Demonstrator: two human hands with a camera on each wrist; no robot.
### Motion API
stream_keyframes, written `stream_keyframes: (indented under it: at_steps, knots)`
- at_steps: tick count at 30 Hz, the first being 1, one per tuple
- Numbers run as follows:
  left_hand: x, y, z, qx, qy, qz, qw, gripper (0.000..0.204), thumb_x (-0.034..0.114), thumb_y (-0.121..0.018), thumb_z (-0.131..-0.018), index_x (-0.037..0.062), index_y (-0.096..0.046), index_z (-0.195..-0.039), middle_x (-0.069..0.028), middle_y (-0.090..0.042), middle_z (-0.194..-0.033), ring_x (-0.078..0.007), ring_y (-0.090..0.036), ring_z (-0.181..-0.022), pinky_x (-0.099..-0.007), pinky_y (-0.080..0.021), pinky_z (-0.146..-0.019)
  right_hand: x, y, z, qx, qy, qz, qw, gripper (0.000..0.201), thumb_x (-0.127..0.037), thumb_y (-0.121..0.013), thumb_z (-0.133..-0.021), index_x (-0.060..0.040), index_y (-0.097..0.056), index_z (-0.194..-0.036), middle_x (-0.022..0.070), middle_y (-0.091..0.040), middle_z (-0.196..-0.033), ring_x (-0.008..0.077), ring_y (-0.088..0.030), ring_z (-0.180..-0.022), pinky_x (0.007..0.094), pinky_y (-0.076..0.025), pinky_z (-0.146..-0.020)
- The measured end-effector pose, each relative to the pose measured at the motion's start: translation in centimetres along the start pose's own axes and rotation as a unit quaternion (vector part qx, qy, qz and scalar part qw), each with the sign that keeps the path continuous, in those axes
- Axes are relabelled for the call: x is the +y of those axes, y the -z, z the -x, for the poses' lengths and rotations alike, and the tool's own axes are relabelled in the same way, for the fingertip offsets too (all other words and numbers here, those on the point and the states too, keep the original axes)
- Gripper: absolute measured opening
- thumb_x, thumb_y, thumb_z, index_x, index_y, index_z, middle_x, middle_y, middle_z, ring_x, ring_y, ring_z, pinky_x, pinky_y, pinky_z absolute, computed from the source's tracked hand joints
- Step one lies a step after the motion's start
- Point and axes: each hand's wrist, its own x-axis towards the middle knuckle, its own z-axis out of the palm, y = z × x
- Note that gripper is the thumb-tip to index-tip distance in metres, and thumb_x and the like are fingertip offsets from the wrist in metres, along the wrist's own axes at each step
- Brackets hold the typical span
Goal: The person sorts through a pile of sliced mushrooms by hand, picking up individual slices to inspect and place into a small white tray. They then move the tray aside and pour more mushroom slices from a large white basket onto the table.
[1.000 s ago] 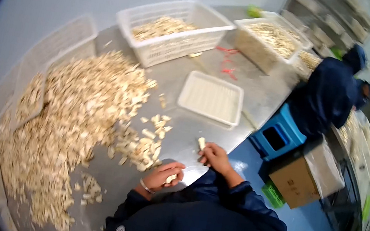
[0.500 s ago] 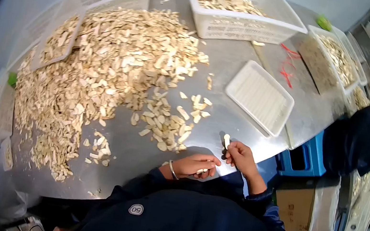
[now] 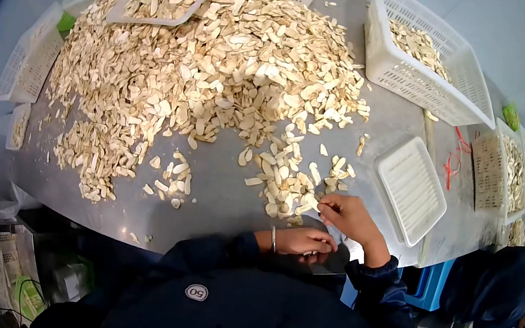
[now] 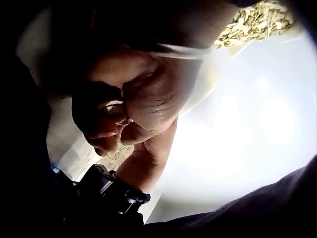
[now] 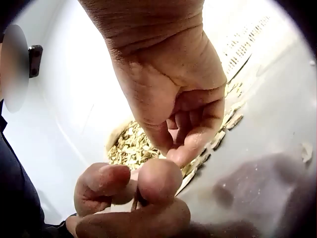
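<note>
My right hand reaches to the near edge of a small group of pale dried slices, thumb and forefinger pinching the end of one slice. Close beside it, at the table's front edge, my left hand wears a light wristband and has its fingers curled round pale slices, mostly hidden by the fingers. A bit of pale slice shows between those fingers in the left wrist view. Behind the small group rises a large heap of the same slices.
A shallow white tray lies right of my hands. Behind it stand a white basket partly filled with slices and red strings. Another white container leans on the heap. A person in dark clothing is at the right, by a blue stool.
The head view has swung left. My right hand, earlier holding a slice upright near the table's edge, has moved forward to the small group. The left hand stays near the edge, gripping its slices.
</note>
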Motion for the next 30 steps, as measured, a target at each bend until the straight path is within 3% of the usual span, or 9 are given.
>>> stream_keyframes:
  at_steps: [4, 7, 10, 11, 14, 17, 23, 26, 30]
  knots:
    - [0.0, 0.5, 0.3, 0.019, -0.006, 0.014, 1.0, 0.032, 0.027, -0.046, -0.11, 0.0022, -0.056, -0.128, -0.0048, -0.062, -0.091, -0.008, -0.056, -0.068, -0.0232, -0.044, -0.053, 0.7, -1.2, 0.1, 0.027, -0.048, -0.076, 0.996, 0.018, -0.014, -0.065, -0.099, 0.003, -0.068, -0.096, 0.004, -0.069, -0.077, 0.0078, -0.064, -0.069, 0.0254, -0.051, -0.064]
    - [0.0, 0.6, 0.4, 0.008, -0.012, 0.011, 1.0, 0.031, 0.025, -0.045, -0.11, 0.0011, -0.056, -0.127, -0.0053, -0.062, -0.09, -0.0079, -0.056, -0.068, -0.0231, -0.043, -0.052, 1.6, -2.3, -0.2, 0.039, -0.021, -0.112, 0.993, 0.016, -0.015, -0.067, -0.098, 0.0015, -0.069, -0.098, 0.0058, -0.069, -0.077, 0.0097, -0.063, -0.068, 0.0268, -0.052, -0.064]
    - [0.4, 0.7, 0.3, 0.01, -0.015, 0.002, 1.0, 0.031, 0.024, -0.046, -0.11, 0.0009, -0.056, -0.127, -0.0045, -0.061, -0.09, -0.0077, -0.056, -0.068, -0.0233, -0.044, -0.053, 0.7, -1.6, -1.9, 0.143, 0.063, 0.085, 0.984, 0.013, -0.014, -0.069, -0.094, -0.0016, -0.07, -0.097, 0.0083, -0.068, -0.078, 0.0129, -0.061, -0.065, 0.0281, -0.051, -0.062]
    - [0.4, 0.6, 0.3, 0.012, -0.015, 0.001, 1.0, 0.03, 0.024, -0.046, -0.11, 0.0009, -0.056, -0.127, -0.0041, -0.061, -0.09, -0.0076, -0.056, -0.068, -0.0235, -0.044, -0.053, 0.1, -1.4, -2.6, 0.17, 0.043, 0.114, 0.978, 0.013, -0.016, -0.072, -0.089, -0.004, -0.07, -0.093, 0.0116, -0.067, -0.078, 0.0224, -0.064, -0.065, 0.034, -0.052, -0.061]
    - [0.7, 0.2, 0.4, 0.04, 0.003, -0.036, 0.999, 0.031, 0.024, -0.048, -0.108, 0.0012, -0.056, -0.127, -0.0028, -0.061, -0.091, -0.0074, -0.056, -0.069, -0.0243, -0.045, -0.055, 0.8, -1.9, -4.9, 0.239, 0.062, 0.309, 0.919, 0.014, -0.017, -0.072, -0.085, -0.0041, -0.067, -0.087, 0.013, -0.068, -0.078, 0.0338, -0.068, -0.07, 0.0414, -0.056, -0.064]
    - [1.7, -0.1, 0.9, 0.07, 0.012, -0.057, 0.996, 0.033, 0.025, -0.049, -0.108, 0.0012, -0.056, -0.128, -0.002, -0.062, -0.092, -0.0071, -0.057, -0.07, -0.0248, -0.047, -0.057, 1.2, -2.3, -6.0, 0.243, 0.081, 0.375, 0.891, 0.015, -0.019, -0.073, -0.082, -0.0061, -0.067, -0.085, 0.0119, -0.067, -0.083, 0.0337, -0.069, -0.076, 0.045, -0.057, -0.065]
    - [1.8, 0.1, 1.1, 0.069, 0.001, -0.06, 0.996, 0.034, 0.025, -0.048, -0.107, 0.0004, -0.056, -0.129, -0.0032, -0.063, -0.092, -0.0076, -0.058, -0.071, -0.0246, -0.047, -0.057, 1.0, -2.5, -5.3, 0.263, 0.124, 0.394, 0.872, 0.011, -0.017, -0.071, -0.084, -0.0074, -0.065, -0.086, 0.0108, -0.067, -0.086, 0.0325, -0.069, -0.08, 0.0447, -0.057, -0.065]
    - [2.1, 0.5, 1.5, 0.073, -0.007, -0.038, 0.997, 0.035, 0.024, -0.048, -0.107, -0.0002, -0.056, -0.13, -0.004, -0.063, -0.092, -0.008, -0.058, -0.071, -0.0247, -0.047, -0.057, 1.3, -3.0, -5.0, 0.261, 0.099, 0.385, 0.88, 0.012, -0.015, -0.071, -0.084, -0.0069, -0.064, -0.089, 0.0113, -0.067, -0.087, 0.0326, -0.069, -0.08, 0.0441, -0.057, -0.067]
    - [1.6, 1.2, 1.5, 0.079, -0.029, -0.017, 0.996, 0.034, 0.024, -0.048, -0.107, -0.0007, -0.056, -0.13, -0.0044, -0.063, -0.091, -0.0083, -0.058, -0.07, -0.0246, -0.047, -0.056, 1.6, -2.9, -4.9, 0.26, 0.092, 0.317, 0.907, 0.024, -0.011, -0.072, -0.083, -0.0083, -0.064, -0.105, 0.0116, -0.068, -0.084, 0.0334, -0.068, -0.08, 0.0442, -0.055, -0.067]
